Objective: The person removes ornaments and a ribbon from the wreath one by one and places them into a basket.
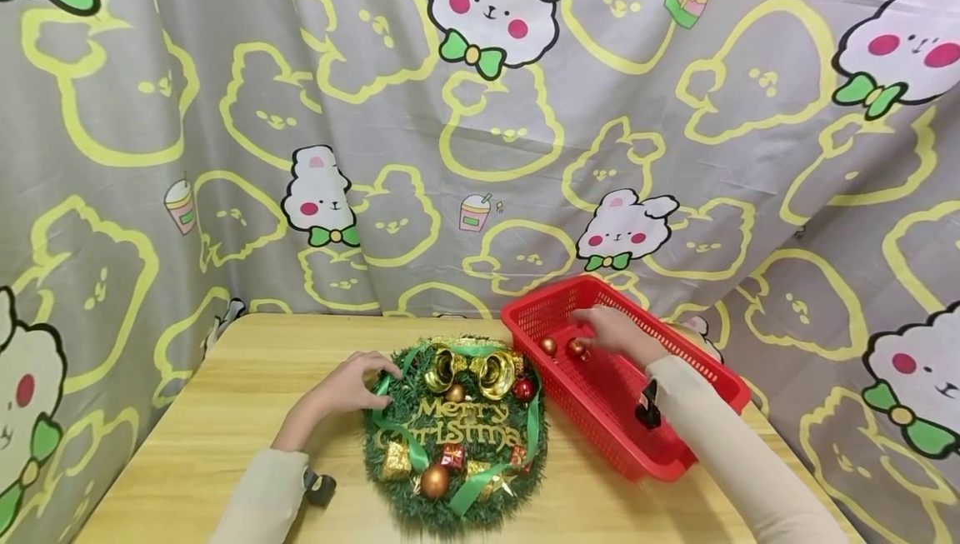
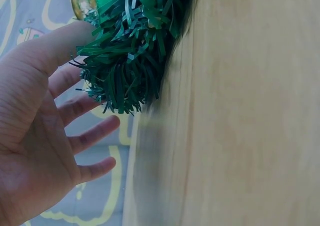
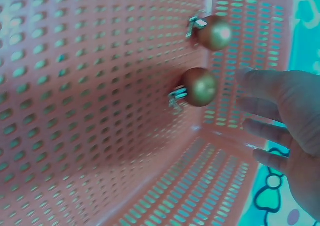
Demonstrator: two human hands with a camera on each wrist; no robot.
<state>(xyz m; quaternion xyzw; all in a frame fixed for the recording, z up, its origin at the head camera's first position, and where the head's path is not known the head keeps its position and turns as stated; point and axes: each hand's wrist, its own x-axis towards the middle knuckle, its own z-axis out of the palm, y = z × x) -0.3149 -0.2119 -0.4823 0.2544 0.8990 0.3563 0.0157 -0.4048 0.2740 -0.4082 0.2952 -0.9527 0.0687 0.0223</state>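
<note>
A green tinsel Christmas wreath (image 1: 397, 494) lies on the table, with gold bells (image 1: 495, 373), green ribbon, small gift boxes, baubles and gold "Merry Christmas" lettering. At its upper left edge is my left hand (image 1: 348, 381). The left wrist view has this hand's fingers spread and its thumb against the tinsel (image 2: 132, 60). My right hand (image 1: 611, 331) reaches into the far end of a red plastic basket (image 1: 645, 469). Two copper-coloured baubles (image 3: 198, 86) lie in the basket beside its fingers. In the right wrist view that hand (image 3: 292, 116) holds nothing, its fingers extended.
The wooden table (image 1: 292, 344) backs onto a grey curtain (image 1: 405, 127) printed with cartoon rabbits. The basket stands at an angle right of the wreath, close to it. Black straps with small devices (image 1: 321, 490) are on both wrists.
</note>
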